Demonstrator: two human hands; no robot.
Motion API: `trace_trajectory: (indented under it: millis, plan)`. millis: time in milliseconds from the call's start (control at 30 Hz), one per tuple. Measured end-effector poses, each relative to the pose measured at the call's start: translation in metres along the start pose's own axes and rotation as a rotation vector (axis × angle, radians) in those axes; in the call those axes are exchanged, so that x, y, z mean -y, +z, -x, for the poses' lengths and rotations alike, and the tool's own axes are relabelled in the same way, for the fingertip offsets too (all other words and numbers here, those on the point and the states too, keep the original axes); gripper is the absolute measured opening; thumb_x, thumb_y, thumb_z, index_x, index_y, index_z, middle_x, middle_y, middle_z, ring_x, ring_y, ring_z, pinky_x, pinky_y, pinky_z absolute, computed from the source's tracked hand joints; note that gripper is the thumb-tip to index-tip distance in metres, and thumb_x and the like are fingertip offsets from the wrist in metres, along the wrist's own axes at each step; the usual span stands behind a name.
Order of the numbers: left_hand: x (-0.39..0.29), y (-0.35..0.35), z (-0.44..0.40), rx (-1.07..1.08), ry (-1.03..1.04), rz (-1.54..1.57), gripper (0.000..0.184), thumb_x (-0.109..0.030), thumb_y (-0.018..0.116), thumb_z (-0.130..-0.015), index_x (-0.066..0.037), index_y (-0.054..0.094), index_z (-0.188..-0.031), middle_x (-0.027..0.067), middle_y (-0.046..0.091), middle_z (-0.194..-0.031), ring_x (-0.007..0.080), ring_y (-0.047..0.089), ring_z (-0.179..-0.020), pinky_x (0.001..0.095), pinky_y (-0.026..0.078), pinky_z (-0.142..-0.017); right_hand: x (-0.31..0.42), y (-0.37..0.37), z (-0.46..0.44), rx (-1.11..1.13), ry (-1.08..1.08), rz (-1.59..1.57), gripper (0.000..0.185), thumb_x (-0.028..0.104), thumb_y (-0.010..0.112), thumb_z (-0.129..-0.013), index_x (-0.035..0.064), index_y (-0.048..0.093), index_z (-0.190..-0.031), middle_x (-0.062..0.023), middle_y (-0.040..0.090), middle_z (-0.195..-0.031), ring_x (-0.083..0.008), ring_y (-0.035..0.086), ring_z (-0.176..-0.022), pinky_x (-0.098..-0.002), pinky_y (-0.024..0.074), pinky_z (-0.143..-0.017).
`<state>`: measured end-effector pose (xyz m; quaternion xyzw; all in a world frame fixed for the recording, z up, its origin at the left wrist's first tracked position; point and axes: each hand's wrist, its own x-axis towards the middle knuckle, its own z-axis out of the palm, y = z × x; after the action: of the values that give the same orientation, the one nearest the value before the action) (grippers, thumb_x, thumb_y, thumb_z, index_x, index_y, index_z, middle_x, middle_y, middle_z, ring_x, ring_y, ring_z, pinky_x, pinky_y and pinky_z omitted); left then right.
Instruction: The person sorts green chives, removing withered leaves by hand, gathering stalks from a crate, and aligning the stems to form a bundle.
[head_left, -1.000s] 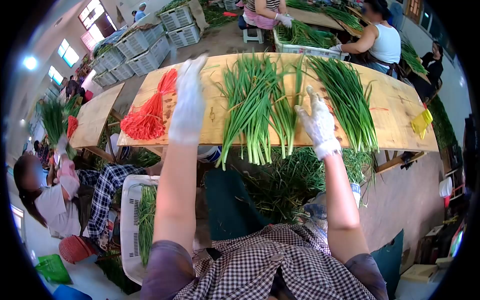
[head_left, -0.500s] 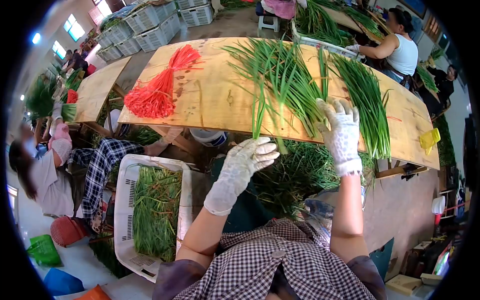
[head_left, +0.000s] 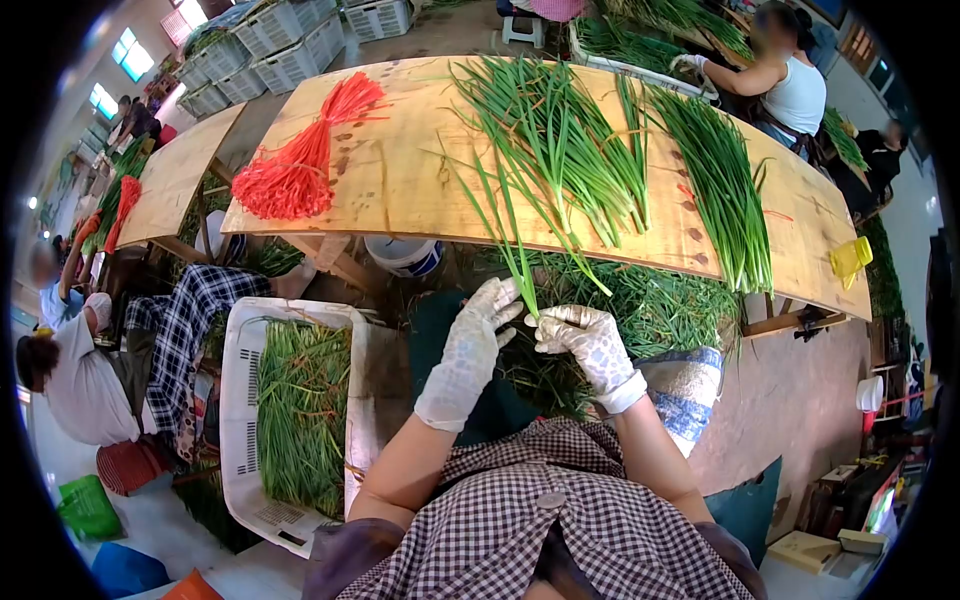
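Note:
In the head view, both my hands wear pale patterned gloves and meet just in front of the table's near edge. My left hand is closed around the lower part of a few garlic chives, whose leaves lean back over the board. Their pale base end is pinched by the fingertips of my right hand. A loose pile of garlic chives lies on the table beyond my hands. To its right rests a neater bundle of garlic chives, with the stalk ends toward me.
Red ties lie on the table's left side, and a yellow object is at its right end. A white crate of greens stands at my left. Cut greens lie beneath the table. Co-workers sit left and far right.
My right hand has come down and left from the pile to the base of the chives in my left hand, and its fingers have closed. The view has shifted slightly.

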<state>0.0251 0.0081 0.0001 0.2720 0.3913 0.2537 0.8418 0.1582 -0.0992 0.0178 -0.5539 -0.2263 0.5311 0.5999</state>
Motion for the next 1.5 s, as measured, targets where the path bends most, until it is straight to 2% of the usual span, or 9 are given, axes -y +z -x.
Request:
trace_trajectory:
  millis: [167,433,500,567,667,1033,1200,1367,1500]
  plan:
    - [0.003,-0.002,0.0,0.183,-0.039,-0.08,0.02,-0.025,0.058,-0.091,-0.01,0.065,-0.103,0.0057,0.065,-0.108,0.0148,0.061,-0.096,0.0277,0.047,-0.084,-0.003,-0.008,0.009,0.131,0.176,-0.125,0.026,0.01,0.064,-0.088,-0.0054,0.062,-0.109,-0.0123,0.068,-0.091,-0.0185,0.067,-0.075,-0.0284,0.057,-0.07]
    - [0.001,0.012,0.004,-0.153,0.312,-0.009,0.01,-0.007,0.068,-0.083,-0.006,0.066,-0.092,0.0045,0.069,-0.088,0.0129,0.064,-0.079,0.0235,0.049,-0.07,-0.013,0.002,0.01,-0.145,-0.182,-0.053,0.013,0.009,0.061,-0.088,-0.0012,0.068,-0.092,-0.0122,0.069,-0.088,-0.0169,0.066,-0.072,-0.0284,0.0554,-0.067]
    - [-0.013,-0.002,-0.004,-0.08,0.367,-0.049,0.014,-0.012,0.064,-0.087,-0.005,0.066,-0.099,0.004,0.068,-0.091,0.0142,0.064,-0.087,0.0265,0.048,-0.078,-0.006,-0.012,0.019,-0.151,-0.07,1.017,0.015,0.018,0.065,-0.083,0.0051,0.071,-0.087,-0.0162,0.069,-0.085,-0.0234,0.067,-0.072,-0.0307,0.0543,-0.067]
    - [-0.018,-0.001,0.001,0.006,0.361,-0.033,0.019,-0.014,0.06,-0.09,-0.004,0.065,-0.105,0.0049,0.068,-0.099,0.0153,0.064,-0.094,0.028,0.046,-0.083,-0.03,-0.049,0.015,0.071,-0.161,1.324,0.02,0.026,0.065,-0.084,0.0068,0.072,-0.086,-0.014,0.069,-0.08,-0.0225,0.067,-0.075,-0.0295,0.0528,-0.07]
    - [-0.013,0.017,0.015,0.177,0.397,-0.183,0.022,-0.011,0.056,-0.091,-0.002,0.063,-0.11,0.0088,0.066,-0.11,0.0165,0.063,-0.098,0.0257,0.046,-0.086,-0.015,-0.03,0.019,-0.041,-0.176,0.209,0.023,0.018,0.061,-0.092,-0.0028,0.067,-0.101,-0.0035,0.067,-0.084,-0.0088,0.062,-0.076,-0.0226,0.0505,-0.07]
    - [0.008,0.03,0.023,0.099,0.362,-0.533,0.018,-0.008,0.066,-0.084,0.0,0.07,-0.1,0.0029,0.069,-0.094,0.009,0.059,-0.088,0.0231,0.043,-0.086,-0.009,-0.011,0.028,-0.204,-0.312,0.735,0.016,0.018,0.069,-0.081,0.0062,0.072,-0.092,-0.0143,0.069,-0.078,-0.02,0.068,-0.07,-0.0297,0.0523,-0.063]
    - [0.005,0.026,0.025,0.283,0.271,-0.292,0.018,-0.006,0.058,-0.089,0.003,0.067,-0.102,0.0086,0.068,-0.1,0.0151,0.063,-0.094,0.0273,0.046,-0.09,0.016,-0.017,0.037,0.15,-0.002,-0.036,0.03,0.014,0.066,-0.083,-0.0109,0.065,-0.1,-0.017,0.069,-0.09,-0.0237,0.068,-0.074,-0.0324,0.0569,-0.073]
    - [0.002,0.024,0.03,0.4,0.416,-0.271,0.018,-0.008,0.056,-0.09,0.002,0.067,-0.101,0.0125,0.066,-0.105,0.0217,0.063,-0.097,0.0305,0.046,-0.091,-0.01,-0.032,0.026,0.328,0.167,-0.346,0.028,0.015,0.065,-0.083,-0.0075,0.067,-0.1,-0.0155,0.069,-0.088,-0.021,0.068,-0.072,-0.0306,0.0571,-0.07]
    - [-0.044,0.057,0.063,0.661,0.701,0.034,0.018,-0.015,0.052,-0.094,-0.001,0.062,-0.091,0.0111,0.064,-0.098,0.0215,0.062,-0.088,0.0353,0.049,-0.09,-0.045,-0.032,0.027,0.42,0.322,0.328,0.021,0.02,0.069,-0.08,-0.0003,0.07,-0.084,-0.0083,0.068,-0.074,-0.0176,0.065,-0.063,-0.0288,0.0561,-0.063]
